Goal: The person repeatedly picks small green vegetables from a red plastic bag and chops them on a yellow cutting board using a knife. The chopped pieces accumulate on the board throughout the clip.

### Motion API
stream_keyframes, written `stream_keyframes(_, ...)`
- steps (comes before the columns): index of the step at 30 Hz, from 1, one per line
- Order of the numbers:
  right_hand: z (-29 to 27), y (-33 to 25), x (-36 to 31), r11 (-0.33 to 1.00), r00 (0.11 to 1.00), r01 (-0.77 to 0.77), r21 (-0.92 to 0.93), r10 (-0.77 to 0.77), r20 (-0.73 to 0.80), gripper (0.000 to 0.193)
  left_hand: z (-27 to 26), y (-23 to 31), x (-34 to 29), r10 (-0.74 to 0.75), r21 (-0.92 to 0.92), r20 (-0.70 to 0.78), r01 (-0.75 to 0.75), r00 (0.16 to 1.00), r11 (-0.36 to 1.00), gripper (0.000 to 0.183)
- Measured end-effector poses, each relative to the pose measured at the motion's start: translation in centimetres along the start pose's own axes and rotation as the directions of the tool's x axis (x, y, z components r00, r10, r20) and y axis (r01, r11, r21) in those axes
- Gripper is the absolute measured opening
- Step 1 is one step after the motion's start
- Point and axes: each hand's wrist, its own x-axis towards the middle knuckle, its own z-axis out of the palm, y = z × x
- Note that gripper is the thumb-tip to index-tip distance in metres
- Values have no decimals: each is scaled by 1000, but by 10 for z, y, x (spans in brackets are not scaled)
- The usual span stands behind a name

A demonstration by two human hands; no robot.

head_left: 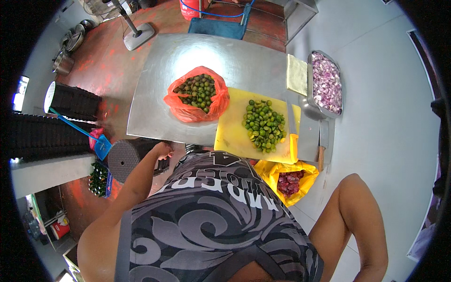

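My left hand (pixel 163 150) hangs beside the table's near edge, above a dark round stool (pixel 125 160). Its fingers are loosely bent and somewhat apart, with nothing seen in them. My right arm is bent back at the elbow, and the hand is hidden behind my body. In front of me, a yellow cutting board (pixel 230 127) bears a heap of small green citrus fruits (pixel 264 126), several of them cut. A knife (pixel 291 117) lies along the board's right side. To the left stands an opened red plastic bag (pixel 176 112) full of darker green citrus fruits (pixel 199 91).
The metal table (pixel 152 75) carries a tray (pixel 310 89) of chopped purple onions (pixel 326 82), a pale folded cloth (pixel 297 75) and a wooden-handled knife (pixel 321 152). A yellow bag (pixel 305 181) with dark red pieces hangs low at the near right. A blue chair (pixel 221 29) stands beyond.
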Motion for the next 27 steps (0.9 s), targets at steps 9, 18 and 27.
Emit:
stream_keyframes(9,3,-15,9,985,999,33,-172,-37,-18,27,7,13,-21,-156,11,84,155,984,988,32)
stream_keyframes(18,8,-33,17,946,997,70,-316,-75,-5,23,11,-1,-3,-187,-12,61,189,980,982,27)
stream_keyframes(27,26,-45,19,852,986,165,-496,-144,81,18,11,-6,21,-194,-7,193,199,962,980,29)
